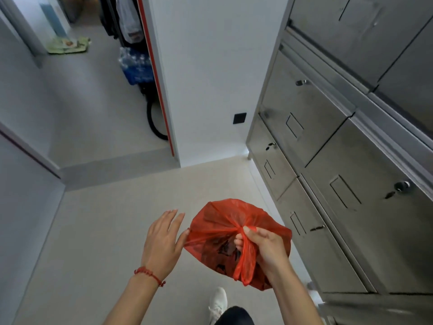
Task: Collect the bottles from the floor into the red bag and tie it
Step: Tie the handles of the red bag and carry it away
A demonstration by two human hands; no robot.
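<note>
Red bag (225, 221) hangs above the pale floor (105, 231), low in the head view at about 6 o'clock, its mouth gathered and its two handle loops bunched in the right hand (264, 249), whose fingers are curled tight around them. The left hand (161, 240) is spread with straight fingers, its thumb side touching the bag's 9 o'clock edge. Dark shapes show through the plastic; no bottles lie nearby. Collecting looks finished; tying is in hand. Next, the left hand probably must take one loop to knot it.
</note>
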